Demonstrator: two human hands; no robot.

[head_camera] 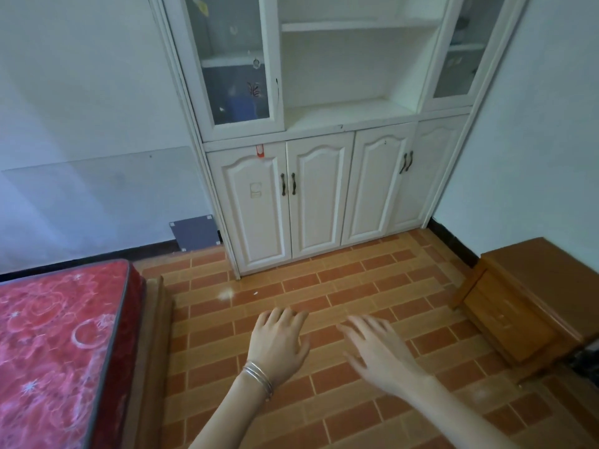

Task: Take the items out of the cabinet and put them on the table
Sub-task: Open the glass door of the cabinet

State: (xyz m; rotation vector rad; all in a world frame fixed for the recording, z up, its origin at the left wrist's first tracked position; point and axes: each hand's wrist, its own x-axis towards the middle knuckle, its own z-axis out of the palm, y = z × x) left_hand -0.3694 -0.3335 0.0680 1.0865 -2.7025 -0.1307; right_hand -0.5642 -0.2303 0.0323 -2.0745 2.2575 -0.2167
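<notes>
The white cabinet [324, 196] stands ahead of you, lower doors closed. A blurred blue item [241, 105] sits behind its left glass door [231, 59], up-left of both hands. Your left hand [278, 345], the nearer, and right hand [379, 351] hover open, empty.

I saw the cabinet [321, 189] as white painted wood, smooth, with glass panes [233, 59] in its upper doors and dark metal handles [293, 183]. The floor tiles [291, 286] looked glazed and glossy. The mattress [58, 335] wore shiny red patterned cloth; the drawer unit [534, 286] was varnished brown wood; the bangles [257, 379], silvery metal.
</notes>
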